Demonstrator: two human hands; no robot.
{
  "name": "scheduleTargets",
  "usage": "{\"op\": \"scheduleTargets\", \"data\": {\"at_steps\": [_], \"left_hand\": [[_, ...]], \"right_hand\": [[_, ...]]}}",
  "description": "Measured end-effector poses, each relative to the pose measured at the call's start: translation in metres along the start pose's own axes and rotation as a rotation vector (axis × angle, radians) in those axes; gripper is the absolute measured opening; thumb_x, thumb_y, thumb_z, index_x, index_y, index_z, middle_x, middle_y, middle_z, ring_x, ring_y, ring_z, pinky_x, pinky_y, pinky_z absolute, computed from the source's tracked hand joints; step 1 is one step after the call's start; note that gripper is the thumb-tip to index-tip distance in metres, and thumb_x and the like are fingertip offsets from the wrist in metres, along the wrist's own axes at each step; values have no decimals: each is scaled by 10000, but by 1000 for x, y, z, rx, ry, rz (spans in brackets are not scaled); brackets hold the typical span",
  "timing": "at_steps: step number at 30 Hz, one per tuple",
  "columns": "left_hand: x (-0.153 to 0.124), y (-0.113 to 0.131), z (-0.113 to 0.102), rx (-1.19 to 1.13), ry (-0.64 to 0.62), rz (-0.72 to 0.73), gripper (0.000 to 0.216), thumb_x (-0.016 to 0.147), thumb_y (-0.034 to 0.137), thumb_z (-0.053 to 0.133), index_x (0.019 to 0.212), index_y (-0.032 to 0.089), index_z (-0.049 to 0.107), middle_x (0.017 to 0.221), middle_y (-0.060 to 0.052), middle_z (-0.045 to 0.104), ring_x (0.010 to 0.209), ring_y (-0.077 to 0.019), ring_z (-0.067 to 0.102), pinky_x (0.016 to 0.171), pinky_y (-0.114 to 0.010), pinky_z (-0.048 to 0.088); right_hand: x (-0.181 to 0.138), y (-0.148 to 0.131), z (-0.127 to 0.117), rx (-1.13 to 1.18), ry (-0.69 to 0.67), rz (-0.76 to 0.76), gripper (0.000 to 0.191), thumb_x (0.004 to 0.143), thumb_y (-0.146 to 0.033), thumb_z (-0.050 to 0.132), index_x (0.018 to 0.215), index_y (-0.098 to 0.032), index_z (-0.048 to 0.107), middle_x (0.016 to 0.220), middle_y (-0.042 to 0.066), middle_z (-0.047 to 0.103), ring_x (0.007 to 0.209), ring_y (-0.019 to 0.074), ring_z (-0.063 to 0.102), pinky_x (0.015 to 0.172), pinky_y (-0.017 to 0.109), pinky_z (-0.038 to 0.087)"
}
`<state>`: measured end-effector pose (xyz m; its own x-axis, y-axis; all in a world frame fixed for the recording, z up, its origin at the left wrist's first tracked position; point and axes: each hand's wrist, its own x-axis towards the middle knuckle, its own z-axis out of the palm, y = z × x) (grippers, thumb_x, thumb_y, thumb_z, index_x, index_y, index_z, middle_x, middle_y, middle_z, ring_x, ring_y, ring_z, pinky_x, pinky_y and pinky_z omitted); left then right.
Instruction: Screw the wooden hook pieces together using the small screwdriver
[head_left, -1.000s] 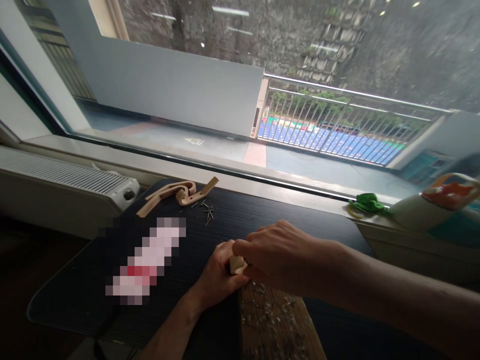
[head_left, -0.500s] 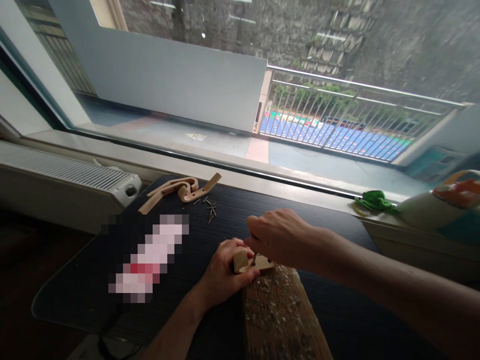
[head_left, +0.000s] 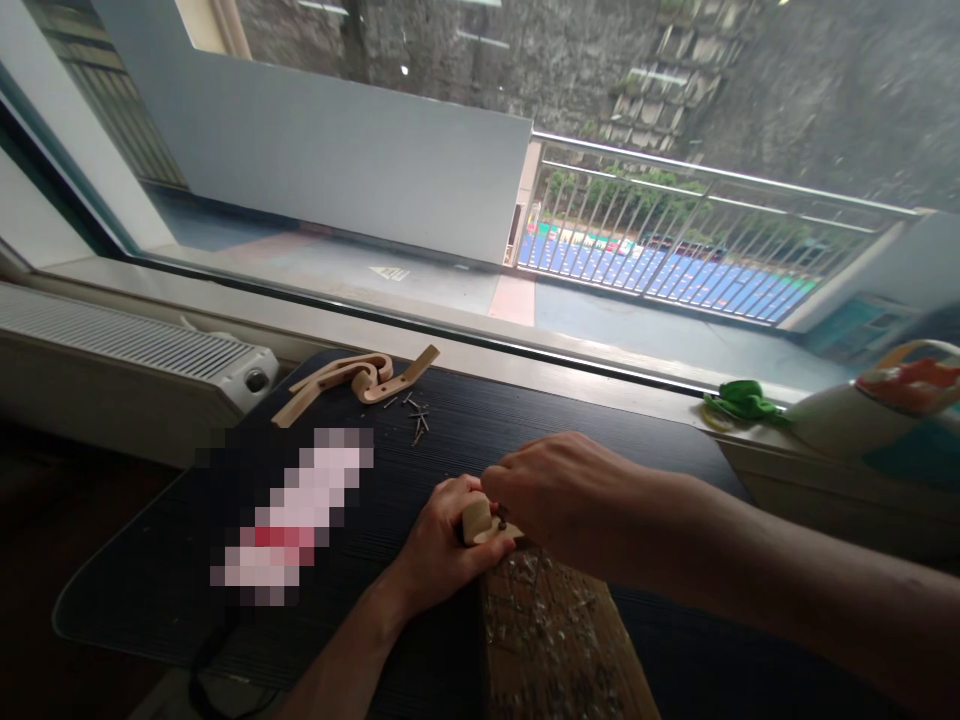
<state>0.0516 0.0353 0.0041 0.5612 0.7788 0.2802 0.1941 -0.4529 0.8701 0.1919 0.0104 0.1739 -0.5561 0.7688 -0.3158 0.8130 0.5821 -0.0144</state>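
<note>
My left hand (head_left: 446, 535) grips a pale wooden hook (head_left: 475, 522), with the thumb along its near side and the fingers behind it. The hook lies across the far end of a thick wooden block (head_left: 555, 630), whose top is studded with many metal screws or nails. My right hand (head_left: 544, 490) is closed above the hook, fingertips down at a dark metal piece (head_left: 503, 520) standing in a hole. The fingers hide what they hold, and the palm covers the hook's right part.
More curved wooden hooks (head_left: 364, 378) lie at the black table's (head_left: 390, 480) back edge, beside several loose screws (head_left: 418, 420). A blurred-out pink and white item (head_left: 315, 500) is on the left. A green cloth-like thing (head_left: 742, 400) sits on the window sill, right.
My right hand has come down lower and slightly left over the hook, covering more of it. Less of the metal shaft shows. My left hand keeps its grip; the view shifts slightly.
</note>
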Motion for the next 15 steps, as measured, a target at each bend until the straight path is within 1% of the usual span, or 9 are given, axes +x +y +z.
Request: {"op": "scheduleTargets", "data": {"at_steps": [1,3,7,9,11,15], "left_hand": [[0,0,0,1,-4,4,157,664,278,705,763,197,615,911,-35,628,877,-199,566,809,-323,453],[1,2,-1,11,-20,16,143,674,274,698,766,198,618,909,-32,629,889,-200,565,817,-322,445],[1,4,-3,31,-25,21,139,679,270,699,754,191,613,918,-38,617,889,-200,563,816,-318,441],[1,4,-3,26,-20,19,154,680,273,702,770,189,609,923,-39,612,883,-196,563,810,-314,444],[0,3,-2,18,-20,26,159,685,277,700,784,192,609,924,-35,608,887,-193,563,810,-310,444],[0,3,-2,15,-21,38,162,688,278,700,805,203,617,913,-26,615,891,-190,565,822,-314,441]], "right_hand": [[0,1,5,24,43,0,74,765,-105,555,791,-174,558,684,-5,628,579,142,578,465,256,254],[0,1,12,22,70,52,40,835,-179,518,851,-159,550,677,12,624,564,144,576,450,261,233],[1,-4,7,-41,18,249,215,911,-311,441,866,-143,567,647,58,635,580,165,605,440,258,204],[1,-7,0,-45,11,306,275,919,-345,415,850,-146,592,661,74,651,595,173,618,447,255,219],[0,-9,-8,-50,0,279,257,898,-338,451,840,-151,617,702,79,669,619,180,626,458,255,242],[-4,-10,-25,-77,-65,147,91,808,-202,561,830,-160,638,725,47,676,644,172,627,472,250,267]]}}
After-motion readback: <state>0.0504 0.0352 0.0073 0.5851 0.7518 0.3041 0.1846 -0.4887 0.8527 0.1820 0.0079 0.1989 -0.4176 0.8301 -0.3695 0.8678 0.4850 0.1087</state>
